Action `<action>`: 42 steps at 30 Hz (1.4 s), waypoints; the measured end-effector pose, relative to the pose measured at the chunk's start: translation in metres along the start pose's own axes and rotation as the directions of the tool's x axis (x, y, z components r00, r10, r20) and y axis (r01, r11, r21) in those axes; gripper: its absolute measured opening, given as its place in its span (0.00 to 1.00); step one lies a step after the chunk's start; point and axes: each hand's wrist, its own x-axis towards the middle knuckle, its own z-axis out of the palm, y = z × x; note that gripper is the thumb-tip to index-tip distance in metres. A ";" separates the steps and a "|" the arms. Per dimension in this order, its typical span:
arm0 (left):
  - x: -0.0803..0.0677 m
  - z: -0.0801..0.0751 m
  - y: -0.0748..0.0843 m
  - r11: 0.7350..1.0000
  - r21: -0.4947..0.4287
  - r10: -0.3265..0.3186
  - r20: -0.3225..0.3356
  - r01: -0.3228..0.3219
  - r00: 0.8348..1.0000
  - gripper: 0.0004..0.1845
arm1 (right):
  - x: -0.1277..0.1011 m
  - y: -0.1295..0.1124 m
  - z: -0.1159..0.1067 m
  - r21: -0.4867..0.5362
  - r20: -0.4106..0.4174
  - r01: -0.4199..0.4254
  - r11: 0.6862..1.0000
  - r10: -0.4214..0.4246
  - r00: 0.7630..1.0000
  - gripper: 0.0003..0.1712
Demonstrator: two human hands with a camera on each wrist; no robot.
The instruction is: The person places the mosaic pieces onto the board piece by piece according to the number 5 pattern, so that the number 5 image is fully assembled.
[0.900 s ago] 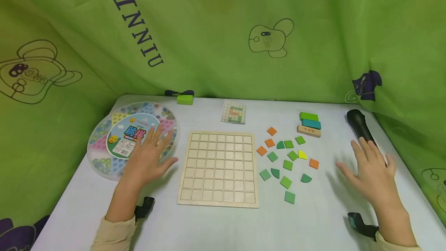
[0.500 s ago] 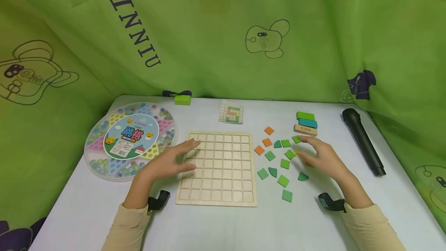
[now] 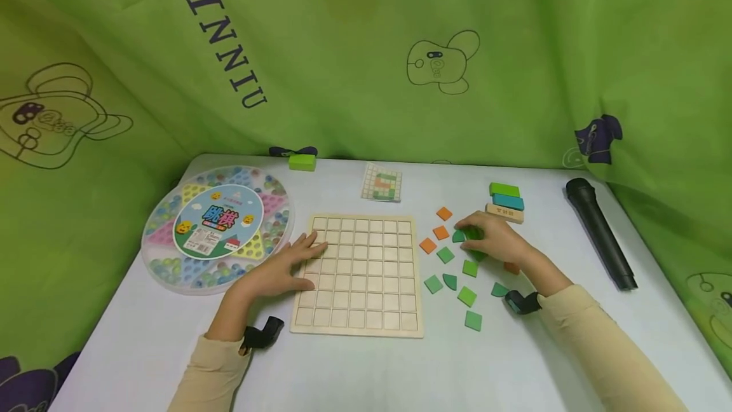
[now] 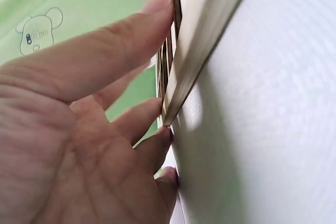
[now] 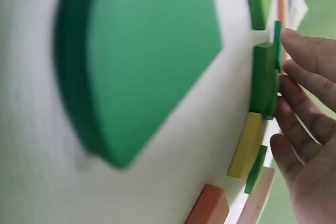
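While your left hand (image 3: pixel 280 269) lies flat with straight fingers on the left edge of the wooden grid board (image 3: pixel 360 275), your right hand (image 3: pixel 494 240) reaches in among the loose coloured tiles to the right of that board. The left wrist view shows your fingertips (image 4: pixel 157 3) pressed against the board's rim, holding nothing. Your right hand's fingers are bent down over a green square tile (image 3: pixel 472 234) and touch it; the right wrist view shows the fingers (image 5: pixel 304 51) against the edge of a green tile (image 5: pixel 262 77), but you cannot tell from these pictures whether the tile is pinched or only touched. That tile sits on the counter (image 3: pixel 366 374) just beside a green quarter-round tile (image 3: pixel 459 236), with orange tiles (image 3: pixel 440 233) near its left and more green tiles (image 3: pixel 466 296) nearer to you. A yellow tile (image 5: pixel 245 145) lies next to the touched one in the wrist view.

At the back stands a small pattern card (image 3: pixel 382 183), and to its right a stack of long blocks (image 3: pixel 506 203). A round marble game box (image 3: pixel 217 227) lies left of the board, a green block (image 3: pixel 302 161) sits by the cloth, and a black microphone (image 3: pixel 600 234) lies at the far right.
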 end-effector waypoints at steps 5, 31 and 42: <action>0.003 0.001 -0.002 1.000 -0.004 -0.021 -0.006 0.020 1.000 0.43 | 0.005 0.000 0.001 -0.069 -0.007 0.035 0.997 -0.036 0.999 0.16; 0.000 0.003 -0.008 1.000 -0.025 -0.010 -0.012 0.010 1.000 0.43 | 0.071 -0.136 0.068 0.234 -0.035 0.140 0.962 -0.136 0.990 0.13; -0.002 0.003 -0.009 0.999 -0.045 0.006 -0.007 -0.006 1.000 0.43 | 0.105 -0.156 0.096 0.109 0.107 0.131 0.985 -0.143 0.984 0.11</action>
